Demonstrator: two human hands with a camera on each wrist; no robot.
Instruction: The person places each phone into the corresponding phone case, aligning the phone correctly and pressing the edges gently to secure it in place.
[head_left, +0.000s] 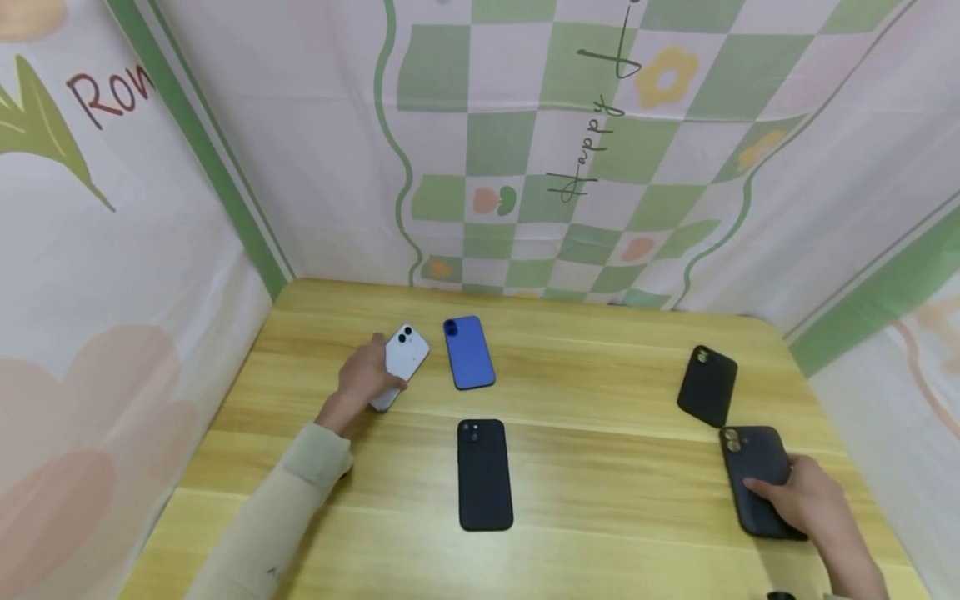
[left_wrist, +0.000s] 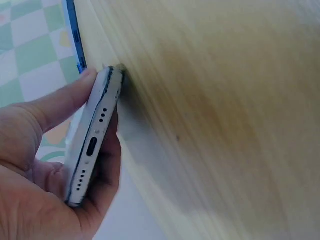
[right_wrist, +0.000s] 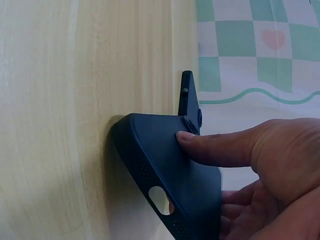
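- the left hand (head_left: pixel 365 372) grasps the white phone (head_left: pixel 405 357) at the far left of the table (head_left: pixel 615 483), thumb to one side and fingers curled round the other, presumably because gripping across its body leaves the camera end uncovered and pointing far.
- the charging-port end faces the left wrist, with no finger over it.
- the right hand (head_left: pixel 813 500) grasps the black case (head_left: pixel 753 454) at the near right, thumb flat on its back and fingers behind; a shell this hollow likely needs only a light pinch.
- light shows through its port hole, so nothing seems to fill it there; whether it touches the table, i cannot tell.
- the other case (head_left: pixel 707 387) lies just beyond it, back up, perhaps put there to sit with its like, apart from the phones.
- the blue phone (head_left: pixel 470 354) lies right of the white one, the black phone (head_left: pixel 484 479) nearer, in the middle; both rest flat, backs up, which probably makes them steady.
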